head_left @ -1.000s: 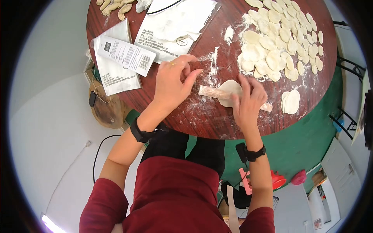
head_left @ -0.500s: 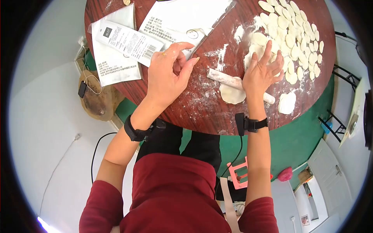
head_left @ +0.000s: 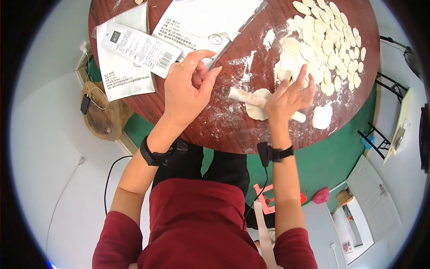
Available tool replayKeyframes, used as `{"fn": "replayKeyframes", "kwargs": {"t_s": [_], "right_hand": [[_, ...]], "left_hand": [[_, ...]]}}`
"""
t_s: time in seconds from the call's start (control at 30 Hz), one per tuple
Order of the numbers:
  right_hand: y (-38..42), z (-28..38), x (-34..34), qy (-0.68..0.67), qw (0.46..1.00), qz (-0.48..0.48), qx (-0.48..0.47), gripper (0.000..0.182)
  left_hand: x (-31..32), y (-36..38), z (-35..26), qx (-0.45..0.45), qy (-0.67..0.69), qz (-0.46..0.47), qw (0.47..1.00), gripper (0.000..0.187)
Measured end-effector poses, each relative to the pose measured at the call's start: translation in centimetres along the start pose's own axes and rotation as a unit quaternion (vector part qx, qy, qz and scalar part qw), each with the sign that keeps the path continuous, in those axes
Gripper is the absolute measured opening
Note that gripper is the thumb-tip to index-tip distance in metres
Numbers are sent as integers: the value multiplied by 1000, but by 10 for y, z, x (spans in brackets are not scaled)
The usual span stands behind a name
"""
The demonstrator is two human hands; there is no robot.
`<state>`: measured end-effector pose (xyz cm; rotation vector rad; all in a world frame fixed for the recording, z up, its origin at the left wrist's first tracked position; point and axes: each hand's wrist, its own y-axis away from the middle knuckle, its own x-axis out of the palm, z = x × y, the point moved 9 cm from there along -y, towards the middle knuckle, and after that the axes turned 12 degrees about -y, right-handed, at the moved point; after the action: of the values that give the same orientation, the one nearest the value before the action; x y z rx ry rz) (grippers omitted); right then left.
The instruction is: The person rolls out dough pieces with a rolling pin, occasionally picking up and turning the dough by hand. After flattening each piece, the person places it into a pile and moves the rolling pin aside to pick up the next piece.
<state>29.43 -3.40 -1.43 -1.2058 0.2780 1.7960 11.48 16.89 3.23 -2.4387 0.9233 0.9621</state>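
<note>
My right hand (head_left: 289, 99) lies palm down on a pale rolling pin (head_left: 242, 95), its fingers spread and stretched out. Under the pin is a flat round dough wrapper (head_left: 257, 113), showing on both sides of it. To the left, my left hand (head_left: 189, 87) hovers near the printed packages, thumb and forefinger apart and nothing visible between them; its other fingers are curled and partly hidden. Many rolled wrappers (head_left: 328, 46) are spread over the right side of the table, just past my right fingertips. A small stack of wrappers (head_left: 322, 117) sits right of the pin.
White flour dusts the dark red round table (head_left: 215, 121). Flat printed packages (head_left: 125, 78) and a labelled plastic sleeve (head_left: 143, 49) lie at the left. Beyond the table are a wooden stump (head_left: 101, 117) with a cable and a pink stool (head_left: 264, 201).
My right hand has rolled the pin toward my body, so more of the wrapper shows beyond it. My left hand keeps nearly the same pose. The whole view has shifted slightly.
</note>
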Motion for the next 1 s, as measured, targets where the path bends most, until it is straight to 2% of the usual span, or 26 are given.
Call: {"fn": "replayKeyframes", "kwargs": {"t_s": [0.13,0.17,0.27,0.33,0.4,0.6,0.7,0.83,0.93,1.0], "right_hand": [[3,0,2,11,1000,19,-12,69],[-9,-2,2,2,1000,-12,0,66],[-13,2,2,20,1000,-10,-7,64],[15,-2,0,21,1000,5,11,63],[40,11,1,44,997,56,-43,64],[5,-3,0,-11,1000,-1,28,61],[45,7,1,30,997,71,-6,62],[12,-7,7,-2,999,20,31,62],[-28,-10,10,13,1000,-18,10,65],[-21,-8,10,21,1000,-2,18,66]], "left_hand": [[5,-1,-6,14,2,2,1000,30],[8,1,-6,12,2,6,1000,30],[11,-3,-8,9,21,-13,1000,28],[13,-1,-7,-9,32,-10,999,28],[14,-1,-11,-2,24,-6,1000,28],[24,5,-16,5,20,27,999,29],[25,3,-23,15,12,38,999,31],[28,6,-31,22,9,52,998,32],[27,6,-34,34,-3,46,998,32],[25,7,-32,33,-8,47,998,32]]}}
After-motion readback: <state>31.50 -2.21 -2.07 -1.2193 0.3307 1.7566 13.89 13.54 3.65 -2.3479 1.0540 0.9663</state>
